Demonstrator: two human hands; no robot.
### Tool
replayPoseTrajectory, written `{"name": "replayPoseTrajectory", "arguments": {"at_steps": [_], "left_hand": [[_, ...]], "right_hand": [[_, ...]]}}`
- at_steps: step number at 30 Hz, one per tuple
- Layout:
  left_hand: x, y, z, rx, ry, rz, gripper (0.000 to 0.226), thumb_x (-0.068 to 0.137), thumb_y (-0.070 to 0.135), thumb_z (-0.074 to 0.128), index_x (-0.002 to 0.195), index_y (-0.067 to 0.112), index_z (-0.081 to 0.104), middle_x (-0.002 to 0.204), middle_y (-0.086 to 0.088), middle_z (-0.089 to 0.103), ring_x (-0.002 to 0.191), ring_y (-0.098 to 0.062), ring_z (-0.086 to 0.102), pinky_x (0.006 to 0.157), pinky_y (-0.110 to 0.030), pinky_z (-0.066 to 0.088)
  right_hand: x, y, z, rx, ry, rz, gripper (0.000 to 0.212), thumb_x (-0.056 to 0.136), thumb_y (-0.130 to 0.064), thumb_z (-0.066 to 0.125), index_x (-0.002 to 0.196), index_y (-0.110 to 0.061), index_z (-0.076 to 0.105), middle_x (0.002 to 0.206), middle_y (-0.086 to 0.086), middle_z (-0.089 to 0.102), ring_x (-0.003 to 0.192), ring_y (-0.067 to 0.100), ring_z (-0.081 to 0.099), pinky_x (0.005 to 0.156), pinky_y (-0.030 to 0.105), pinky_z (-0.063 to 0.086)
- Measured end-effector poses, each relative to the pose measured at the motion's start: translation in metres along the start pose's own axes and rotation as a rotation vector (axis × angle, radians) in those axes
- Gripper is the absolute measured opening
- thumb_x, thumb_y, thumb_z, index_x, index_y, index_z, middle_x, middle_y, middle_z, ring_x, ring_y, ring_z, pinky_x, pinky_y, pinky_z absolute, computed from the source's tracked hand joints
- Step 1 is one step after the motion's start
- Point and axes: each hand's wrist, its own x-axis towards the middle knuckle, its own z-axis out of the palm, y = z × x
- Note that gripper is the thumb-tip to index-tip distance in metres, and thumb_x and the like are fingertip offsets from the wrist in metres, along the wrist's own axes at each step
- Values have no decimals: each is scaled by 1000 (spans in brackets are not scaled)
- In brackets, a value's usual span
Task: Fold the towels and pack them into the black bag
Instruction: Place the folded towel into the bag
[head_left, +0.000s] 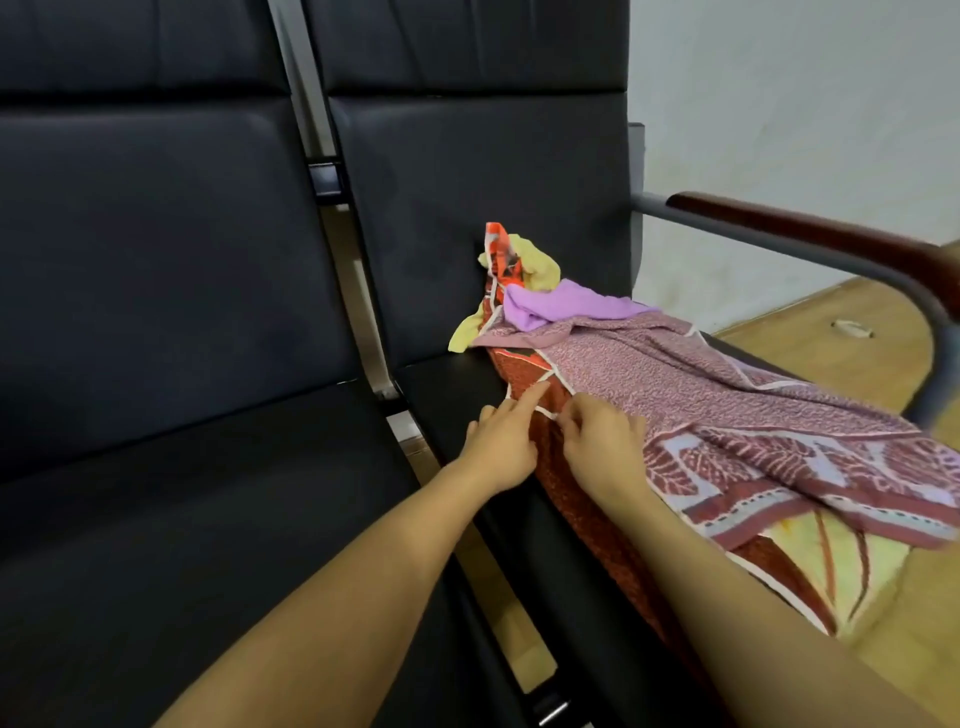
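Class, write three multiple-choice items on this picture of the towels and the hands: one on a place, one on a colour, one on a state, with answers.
1. Where does the pile of towels lie?
A. on the floor
B. on the right-hand black seat
C. in a bag

2. What colour is the small plain cloth near the seat back?
A. lilac
B. green
C. white

3. What is the right hand doing?
A. hanging idle
B. pinching the orange towel's white edge
C. gripping the armrest

Answers: 1 B, the towels are spread over that seat; 2 A, it shows pale purple; 3 B, its fingertips close on the white edge, with the left hand beside it.
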Motion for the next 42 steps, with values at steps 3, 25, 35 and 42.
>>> {"name": "replayPoseTrajectory", "arguments": {"at_steps": [3,25,35,42], "left_hand": [[-1,-1,-2,24,-43,24,64,90,12,46,145,37,26,141,-3,40,125,-32,34,101,-42,26],[28,30,7,-78,126,92,61,97,20,39,145,47,12,135,3,54,123,-27,47,102,-48,26],[2,15,-43,-310,371,74,26,98,20,46,110,27,67,102,2,69,99,-23,60,91,-42,44],[-59,0,-70,-353,494,104,22,97,15,47,102,22,68,83,-2,70,77,-19,62,79,-33,44]], "right_hand": [[8,-3,-9,-12,97,94,14,92,-16,48,98,-7,58,104,12,62,99,35,56,87,41,37],[10,14,-44,306,279,-15,14,95,-11,47,82,-14,51,87,6,59,87,29,55,87,45,38],[4,-24,-52,436,140,-288,11,89,-25,60,98,-19,57,99,-2,58,98,21,52,93,44,39],[-4,-4,-39,-53,-170,-147,44,91,-47,43,130,-26,49,142,1,42,131,23,33,104,35,13]]}}
